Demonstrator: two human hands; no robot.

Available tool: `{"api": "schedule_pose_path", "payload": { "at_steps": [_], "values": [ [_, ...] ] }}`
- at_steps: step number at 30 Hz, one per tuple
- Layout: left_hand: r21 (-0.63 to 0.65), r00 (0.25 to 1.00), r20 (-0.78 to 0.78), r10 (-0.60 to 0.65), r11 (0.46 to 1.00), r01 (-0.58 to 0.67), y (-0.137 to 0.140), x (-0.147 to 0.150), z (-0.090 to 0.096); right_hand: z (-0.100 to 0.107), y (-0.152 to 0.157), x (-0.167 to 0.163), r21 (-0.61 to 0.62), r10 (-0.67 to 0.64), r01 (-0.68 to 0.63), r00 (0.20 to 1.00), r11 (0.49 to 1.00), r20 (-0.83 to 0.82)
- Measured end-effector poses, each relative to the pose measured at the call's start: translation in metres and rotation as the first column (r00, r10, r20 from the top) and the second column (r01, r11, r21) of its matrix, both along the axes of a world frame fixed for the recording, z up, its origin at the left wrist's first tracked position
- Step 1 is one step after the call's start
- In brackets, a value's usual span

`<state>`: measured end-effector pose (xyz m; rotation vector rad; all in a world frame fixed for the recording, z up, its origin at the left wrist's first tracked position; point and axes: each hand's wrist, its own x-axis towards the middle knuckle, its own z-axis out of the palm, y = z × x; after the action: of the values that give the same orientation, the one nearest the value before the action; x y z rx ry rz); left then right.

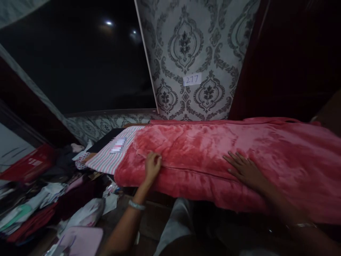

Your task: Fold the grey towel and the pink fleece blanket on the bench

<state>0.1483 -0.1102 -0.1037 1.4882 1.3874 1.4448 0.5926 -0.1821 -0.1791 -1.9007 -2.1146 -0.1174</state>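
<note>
A plush red-pink blanket [202,145] lies folded along the surface before me, with a long seam or fold edge running across its front part. My left hand [152,165] pinches the blanket near the left end of that edge, fingers pressed together. Farther right, my right hand [242,167] rests flat on the plush top with its fingers spread. Beneath the blanket's left end, a striped cloth [106,158] sticks out, with a blurred-out patch on it.
A large dark screen [87,64] and patterned wallpaper with a paper label [192,79] reading 277 stand behind. Clothes [77,193] are heaped at lower left, beside a red bag [32,163] and a pink flat object [82,240]. My leg [177,222] is below the blanket's front.
</note>
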Motion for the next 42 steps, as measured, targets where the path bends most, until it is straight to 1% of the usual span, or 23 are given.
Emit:
{"api": "schedule_pose_path", "payload": {
  "at_steps": [1,2,3,5,7,10,13,15,18,20,24,26,29,31,34,36,37,39,42],
  "values": [
    [-0.051,0.985,0.134,0.104,0.994,-0.098,-0.004,-0.015,0.0,0.001,0.0,-0.001,0.003,-0.004,0.004,1.0,1.0,-0.003],
    [-0.103,0.961,0.218,0.173,0.983,-0.153,-0.007,-0.027,-0.001,0.002,-0.001,-0.002,0.007,-0.007,0.007,1.0,1.0,-0.004],
    [-0.15,0.943,0.263,0.203,0.974,-0.167,-0.008,-0.037,0.0,0.003,-0.001,-0.003,0.008,-0.008,0.008,1.0,1.0,-0.004],
    [-0.248,0.926,0.328,0.186,0.963,-0.105,-0.007,-0.049,0.002,0.005,-0.002,-0.004,0.002,-0.006,0.006,1.0,1.0,-0.003],
    [-0.331,0.905,0.399,0.148,0.944,-0.008,-0.003,-0.049,0.005,0.007,-0.002,-0.005,-0.011,-0.007,0.007,1.0,1.0,-0.003],
    [-0.418,0.848,0.518,0.112,0.898,0.137,0.004,-0.039,0.013,0.007,-0.001,-0.005,-0.023,-0.015,0.015,1.0,1.0,0.001],
    [-0.465,0.772,0.621,0.131,0.855,0.23,0.008,-0.028,0.021,0.004,0.0,-0.005,-0.013,-0.019,0.019,1.0,1.0,0.01],
    [-0.468,0.758,0.636,0.144,0.853,0.231,0.008,-0.024,0.023,0.003,0.001,-0.005,0.002,-0.017,0.017,1.0,1.0,0.015],
    [-0.442,0.754,0.646,0.118,0.863,0.244,0.006,-0.02,0.023,0.005,0.001,-0.005,0.012,-0.007,0.007,1.0,1.0,0.015],
    [-0.434,0.737,0.667,0.11,0.861,0.264,0.004,-0.016,0.022,0.008,0.0,-0.005,0.004,-0.002,0.002,1.0,1.0,0.01],
    [-0.476,0.693,0.693,0.2,0.848,0.231,0.003,-0.001,0.022,0.015,-0.002,-0.007,-0.014,0.002,-0.001,1.0,1.0,0.007],
    [-0.483,0.687,0.696,0.211,0.845,0.229,0.004,0.009,0.023,0.019,-0.003,-0.009,-0.03,0.002,-0.002,1.0,1.0,0.008],
    [-0.49,0.697,0.69,0.197,0.836,0.249,0.006,0.022,0.027,0.025,-0.004,-0.011,-0.061,-0.017,0.018,1.0,0.998,0.02],
    [-0.488,0.701,0.683,0.206,0.843,0.228,0.007,0.026,0.03,0.029,-0.004,-0.013,-0.072,-0.021,0.023,0.999,0.997,0.027],
    [-0.455,0.695,0.669,0.263,0.885,0.104,0.007,0.025,0.032,0.033,-0.005,-0.014,-0.08,-0.016,0.017,1.0,0.997,0.005],
    [-0.444,0.694,0.654,0.303,0.895,0.028,0.008,0.022,0.032,0.034,-0.005,-0.013,-0.08,-0.013,0.011,1.0,0.997,-0.015],
    [-0.448,0.698,0.645,0.313,0.894,0.013,0.008,0.021,0.031,0.034,-0.005,-0.012,-0.076,-0.008,0.006,1.0,0.997,-0.02],
    [-0.467,0.716,0.625,0.309,0.884,0.027,0.009,0.019,0.028,0.035,-0.004,-0.01,-0.068,0.003,-0.005,1.0,0.998,-0.022],
    [-0.482,0.754,0.59,0.289,0.875,0.042,0.01,0.015,0.021,0.036,-0.004,-0.009,-0.09,0.0,-0.002,1.0,0.996,-0.022]
  ]
}}
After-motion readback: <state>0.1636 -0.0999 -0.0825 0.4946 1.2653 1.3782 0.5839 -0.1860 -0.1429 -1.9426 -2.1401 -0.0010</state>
